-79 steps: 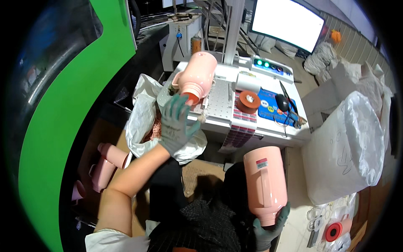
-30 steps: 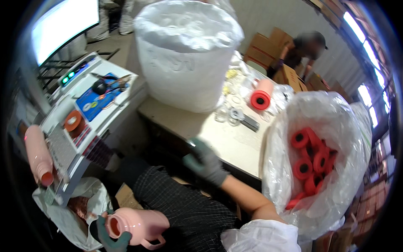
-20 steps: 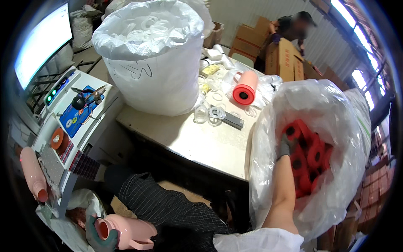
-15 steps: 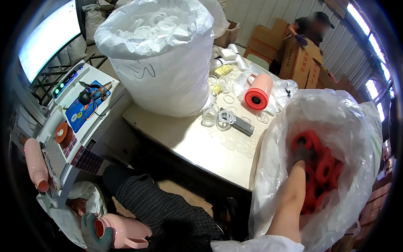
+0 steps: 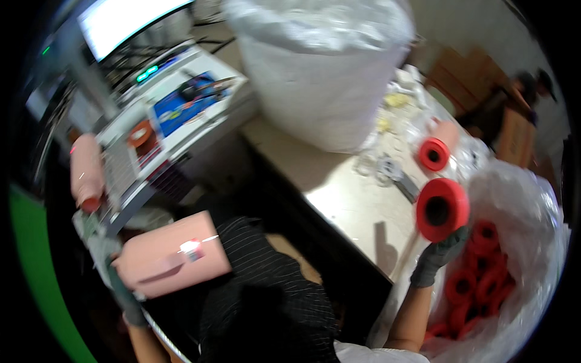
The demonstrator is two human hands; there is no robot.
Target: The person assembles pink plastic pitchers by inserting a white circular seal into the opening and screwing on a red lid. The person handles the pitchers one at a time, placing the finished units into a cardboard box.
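My right hand [image 5: 442,257], in a dark grey glove, is closed on a round red plastic part [image 5: 458,209] with a dark hole in its middle. It holds the part above the edge of a clear plastic bag [image 5: 523,193], where several similar red parts [image 5: 487,278] lie piled. At the left, my left hand [image 5: 124,293], in a grey-green glove, grips a pink pitcher-shaped flask body [image 5: 172,260] by one end. The flask lies sideways over my lap with its handle toward me. My left fingers are partly hidden behind it.
A big white sack [image 5: 315,85] stands on the white table [image 5: 339,212]. Beyond sit a pink flask with a red base [image 5: 445,139], clear rings and a grey bar [image 5: 407,186]. Another pink flask [image 5: 88,169] stands by the machine at left. A co-worker [image 5: 526,91] handles cartons behind.
My right hand has come up out of the bag with a red part. My left hand has raised and turned the pink flask. The view has swung left.
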